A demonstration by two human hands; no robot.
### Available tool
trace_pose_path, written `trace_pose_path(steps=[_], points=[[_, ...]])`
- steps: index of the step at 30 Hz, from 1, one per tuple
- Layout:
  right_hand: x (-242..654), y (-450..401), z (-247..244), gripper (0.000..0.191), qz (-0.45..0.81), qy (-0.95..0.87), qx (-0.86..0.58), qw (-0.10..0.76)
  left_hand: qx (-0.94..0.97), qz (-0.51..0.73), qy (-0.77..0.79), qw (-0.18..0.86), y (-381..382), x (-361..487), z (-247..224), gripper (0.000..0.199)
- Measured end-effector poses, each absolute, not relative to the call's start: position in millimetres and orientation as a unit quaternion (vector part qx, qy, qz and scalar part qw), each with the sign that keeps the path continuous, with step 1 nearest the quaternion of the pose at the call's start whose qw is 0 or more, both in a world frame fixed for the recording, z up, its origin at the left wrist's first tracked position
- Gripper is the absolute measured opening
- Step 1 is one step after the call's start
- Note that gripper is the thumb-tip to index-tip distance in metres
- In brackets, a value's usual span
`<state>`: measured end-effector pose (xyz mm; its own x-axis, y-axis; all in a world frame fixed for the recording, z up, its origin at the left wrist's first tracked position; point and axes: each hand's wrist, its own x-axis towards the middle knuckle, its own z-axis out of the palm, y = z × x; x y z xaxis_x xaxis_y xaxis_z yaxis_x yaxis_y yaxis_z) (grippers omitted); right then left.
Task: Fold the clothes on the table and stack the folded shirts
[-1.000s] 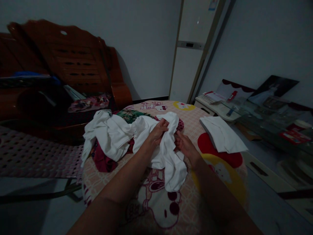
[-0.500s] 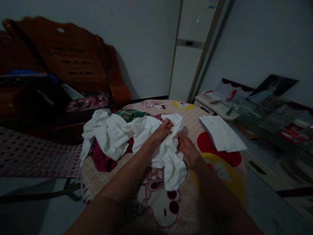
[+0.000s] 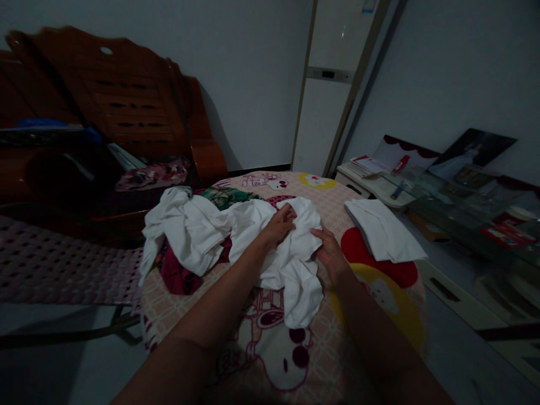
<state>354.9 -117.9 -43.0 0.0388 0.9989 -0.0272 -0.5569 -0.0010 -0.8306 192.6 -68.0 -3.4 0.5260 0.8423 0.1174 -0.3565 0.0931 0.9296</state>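
Note:
A crumpled white garment (image 3: 299, 264) lies on the round table in front of me, with a sleeve-like part trailing toward me. My left hand (image 3: 278, 226) rests on its upper part, fingers curled into the cloth. At the garment's right edge, my right hand (image 3: 329, 247) pinches the fabric between thumb and fingers. More rumpled white cloth (image 3: 189, 230) spreads to the left, over a dark magenta cloth (image 3: 179, 275). Behind these lies a green patterned cloth (image 3: 228, 197). A folded white garment (image 3: 386, 230) sits apart on the right side of the table.
The round table (image 3: 333, 337) wears a pink cartoon-print cover. A woven chair (image 3: 71, 264) stands at the left, before a carved wooden sofa (image 3: 130, 107). Right of the table is a glass-topped cabinet (image 3: 447, 197) with papers and a photo. A tall white air conditioner (image 3: 323, 118) stands behind.
My right hand has moved slightly right and up, drawing the garment's edge outward, so the cloth between my hands lies wider and flatter. My left hand has shifted only slightly.

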Motion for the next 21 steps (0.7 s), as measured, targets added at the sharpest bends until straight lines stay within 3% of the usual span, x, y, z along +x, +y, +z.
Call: trace_pose_path(steps=[7,9,13,15,21], points=[[377,-107,-44,0.042,0.557,-0.285,-0.372,0.686,0.609,0.36,0.365,0.606,-56,181,-5,0.037],[396,-104,-41,0.039,0.518,-0.265,-0.389,0.714,0.671,0.356,0.415,0.5,-46,168,-4,0.033],[442,-103,-35,0.04,0.384,-0.226,-0.419,0.791,0.735,0.332,0.565,0.175,-24,129,-3,0.039],[458,-106,-35,0.042,0.344,-0.209,-0.445,0.8,0.723,0.293,0.619,0.089,-17,109,-4,0.044],[470,-107,-42,0.037,0.334,-0.212,-0.493,0.775,0.688,0.173,0.703,0.053,-13,81,-11,0.042]])
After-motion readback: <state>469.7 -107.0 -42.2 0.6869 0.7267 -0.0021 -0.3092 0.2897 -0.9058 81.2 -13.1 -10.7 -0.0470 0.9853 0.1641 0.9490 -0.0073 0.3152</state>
